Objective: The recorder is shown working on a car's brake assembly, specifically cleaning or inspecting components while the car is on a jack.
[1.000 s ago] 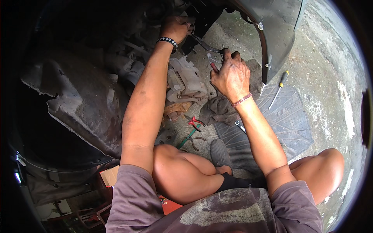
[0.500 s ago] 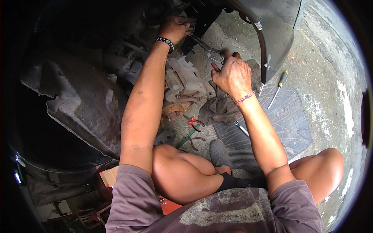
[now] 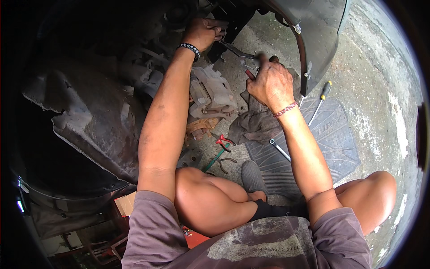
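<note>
My left hand (image 3: pixel 202 35) is closed among the dark parts inside the wheel well at the top, its fingers curled around something I cannot make out. From beside its fingers a slim dark metal piece (image 3: pixel 237 50) runs toward my right hand (image 3: pixel 271 85). That hand is closed on a red-handled tool (image 3: pixel 250 74); its working end is not clear. Below the hands sits a grey, dirty brake caliper (image 3: pixel 212 92), with a rusty bracket (image 3: pixel 201 127) under it. A dark rag (image 3: pixel 255 126) lies just below my right hand.
A ribbed rubber mat (image 3: pixel 309 152) bears a ring-ended wrench (image 3: pixel 280 150) and a yellow-and-black screwdriver (image 3: pixel 325 92). Red-handled pliers (image 3: pixel 223 141) and a green-handled tool (image 3: pixel 217 157) lie by my knee. A body panel (image 3: pixel 320 36) hangs upper right; a torn liner (image 3: pixel 94 121) stands left.
My right hand has shifted slightly right and down with the red-handled tool, away from my left hand. The left hand stays nearly where it was.
</note>
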The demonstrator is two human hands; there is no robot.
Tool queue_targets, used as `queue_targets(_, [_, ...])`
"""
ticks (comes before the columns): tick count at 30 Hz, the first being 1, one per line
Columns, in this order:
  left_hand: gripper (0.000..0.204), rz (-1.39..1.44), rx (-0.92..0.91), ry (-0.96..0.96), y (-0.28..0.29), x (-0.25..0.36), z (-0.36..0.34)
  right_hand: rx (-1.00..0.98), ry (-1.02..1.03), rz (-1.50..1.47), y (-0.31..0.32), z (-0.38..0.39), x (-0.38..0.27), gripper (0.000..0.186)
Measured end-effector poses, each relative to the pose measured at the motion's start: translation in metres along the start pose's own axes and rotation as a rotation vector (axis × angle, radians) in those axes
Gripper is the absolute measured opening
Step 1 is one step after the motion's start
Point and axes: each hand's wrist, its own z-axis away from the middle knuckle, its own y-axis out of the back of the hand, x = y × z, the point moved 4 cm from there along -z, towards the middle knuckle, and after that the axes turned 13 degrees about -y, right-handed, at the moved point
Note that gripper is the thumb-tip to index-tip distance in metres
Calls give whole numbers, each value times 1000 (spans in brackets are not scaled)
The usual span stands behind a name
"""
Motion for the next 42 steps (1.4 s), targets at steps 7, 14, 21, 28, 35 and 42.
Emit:
queue_targets(7, [27,-74,-22,55,-1,-5,-4,-20,-42,29,-1,8,-9,60])
queue_targets(14, [22,-286,21,-22,2,-10,-5,-10,-66,101,-4,11,-17,65])
queue_targets(21, [25,-729,17,-154,-12,22,-1,-54,-134,49,-11,12,-15,68])
queue_targets(28, [25,-738,11,-112,-2,4,-3,-19,-62,126,-10,14,-19,67])
queue_targets(35, [25,-472,-1,-5,0,-15,-8,-155,-94,83,-14,10,-14,60])
queue_targets(42, [24,-535,-4,-39,9,0,-7,-174,-63,69,-4,6,-8,59])
